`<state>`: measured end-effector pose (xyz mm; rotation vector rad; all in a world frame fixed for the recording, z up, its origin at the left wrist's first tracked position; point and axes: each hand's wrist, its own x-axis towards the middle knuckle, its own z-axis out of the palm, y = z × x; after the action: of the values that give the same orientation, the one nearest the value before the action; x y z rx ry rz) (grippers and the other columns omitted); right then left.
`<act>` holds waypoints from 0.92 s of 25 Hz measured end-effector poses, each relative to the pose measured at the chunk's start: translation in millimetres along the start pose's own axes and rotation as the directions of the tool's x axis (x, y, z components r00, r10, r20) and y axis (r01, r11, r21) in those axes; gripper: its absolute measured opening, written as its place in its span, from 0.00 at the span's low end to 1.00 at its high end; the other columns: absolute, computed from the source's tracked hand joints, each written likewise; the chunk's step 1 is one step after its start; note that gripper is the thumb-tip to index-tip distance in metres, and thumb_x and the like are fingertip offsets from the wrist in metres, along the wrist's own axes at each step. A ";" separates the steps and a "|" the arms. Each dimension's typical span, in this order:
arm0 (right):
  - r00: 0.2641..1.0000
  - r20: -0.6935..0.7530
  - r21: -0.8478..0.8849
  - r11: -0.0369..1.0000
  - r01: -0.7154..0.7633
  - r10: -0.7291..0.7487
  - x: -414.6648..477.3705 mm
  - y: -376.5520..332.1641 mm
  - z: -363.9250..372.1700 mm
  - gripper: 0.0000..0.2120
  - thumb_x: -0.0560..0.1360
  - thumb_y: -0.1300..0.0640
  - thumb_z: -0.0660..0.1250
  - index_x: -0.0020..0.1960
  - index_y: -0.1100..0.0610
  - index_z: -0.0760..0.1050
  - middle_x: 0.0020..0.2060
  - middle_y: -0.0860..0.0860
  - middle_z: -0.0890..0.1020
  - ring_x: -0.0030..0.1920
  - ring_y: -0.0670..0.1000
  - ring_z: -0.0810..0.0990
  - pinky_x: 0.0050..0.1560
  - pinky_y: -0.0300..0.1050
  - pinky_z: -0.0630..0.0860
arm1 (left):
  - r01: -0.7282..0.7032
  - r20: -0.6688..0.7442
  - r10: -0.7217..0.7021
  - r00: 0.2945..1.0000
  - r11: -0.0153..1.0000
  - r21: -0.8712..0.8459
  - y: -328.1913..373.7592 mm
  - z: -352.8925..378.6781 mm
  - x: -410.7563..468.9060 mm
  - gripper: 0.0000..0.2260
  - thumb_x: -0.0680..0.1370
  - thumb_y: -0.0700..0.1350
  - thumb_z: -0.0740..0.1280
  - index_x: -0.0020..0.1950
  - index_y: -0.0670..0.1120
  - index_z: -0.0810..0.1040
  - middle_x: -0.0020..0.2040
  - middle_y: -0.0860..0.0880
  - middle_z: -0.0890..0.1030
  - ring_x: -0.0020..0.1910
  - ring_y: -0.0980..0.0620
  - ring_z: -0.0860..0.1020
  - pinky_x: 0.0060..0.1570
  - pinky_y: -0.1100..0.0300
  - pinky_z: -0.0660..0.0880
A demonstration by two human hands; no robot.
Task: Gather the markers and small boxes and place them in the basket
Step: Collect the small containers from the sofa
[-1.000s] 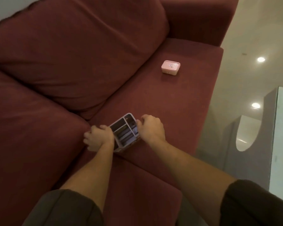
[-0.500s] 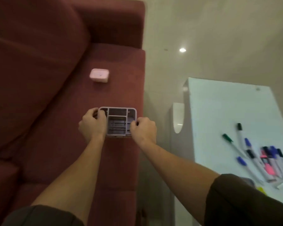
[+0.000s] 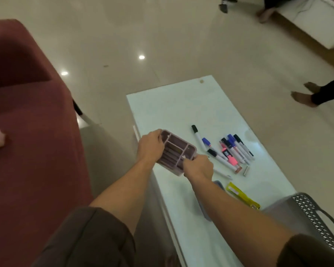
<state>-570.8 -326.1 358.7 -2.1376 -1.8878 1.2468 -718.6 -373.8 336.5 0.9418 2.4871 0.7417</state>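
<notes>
We are gripping mauve plastic divided organizer box (image 3: 176, 152) with both hands: left hand (image 3: 150, 148), right hand (image 3: 198, 166), fingers clamped on opposite ends, above white glass table (image 3: 162, 108). Grey perforated basket (image 3: 314, 214) sitting near-right. Box possibly holding items inside; tilting risking spill onto loose markers (image 3: 230, 151).

Head cam, looks down over table (image 3: 181, 105)

one organiser (image 3: 176, 151), one basket (image 3: 314, 214), two hands (image 3: 150, 147)

Pink highlighter (image 3: 228, 155) among the markers: bore a dark label, lettering too blurred to read.
Yellow packet (image 3: 241, 195) near the basket: print illegible.
</notes>
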 end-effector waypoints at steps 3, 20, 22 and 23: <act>0.993 0.049 0.004 0.994 -0.108 0.108 24.6 30.8 -4.0 0.07 0.71 0.57 0.67 0.46 0.59 0.80 0.41 0.57 0.86 0.41 0.58 0.85 0.43 0.47 0.82 | -0.021 0.106 0.013 0.994 0.997 0.071 17.2 45.7 9.4 0.14 0.82 0.40 0.56 0.55 0.50 0.81 0.48 0.46 0.84 0.43 0.45 0.78 0.40 0.56 0.71; 0.982 -0.190 0.004 1.000 0.010 -0.009 39.4 -32.4 22.9 0.22 0.71 0.40 0.67 0.53 0.57 0.74 0.47 0.61 0.81 0.42 0.65 0.83 0.40 0.56 0.75 | 0.173 -0.107 -0.186 0.977 0.978 -0.114 -41.0 -53.2 68.3 0.19 0.80 0.44 0.58 0.70 0.45 0.76 0.66 0.41 0.78 0.65 0.40 0.76 0.64 0.51 0.71; 0.961 -0.108 0.089 0.960 0.266 -0.256 -35.8 -134.2 40.4 0.10 0.77 0.53 0.64 0.54 0.58 0.73 0.51 0.61 0.80 0.49 0.64 0.79 0.45 0.51 0.70 | 0.281 -0.281 -0.305 0.910 0.952 -0.123 -105.5 -112.5 86.4 0.16 0.80 0.44 0.60 0.66 0.45 0.79 0.64 0.43 0.79 0.63 0.42 0.76 0.60 0.52 0.72; 0.933 -0.035 0.109 0.927 0.360 -0.359 -50.6 -167.0 66.7 0.08 0.77 0.54 0.64 0.53 0.58 0.75 0.51 0.60 0.82 0.49 0.63 0.78 0.47 0.51 0.71 | 0.337 -0.373 -0.362 0.854 0.932 -0.133 -142.1 -141.9 89.6 0.15 0.80 0.44 0.60 0.64 0.46 0.79 0.62 0.44 0.79 0.62 0.43 0.76 0.59 0.53 0.72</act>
<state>-743.0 -355.8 424.8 -1.6406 -2.0272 1.2198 -924.3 -450.4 350.0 0.3108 2.8440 0.9483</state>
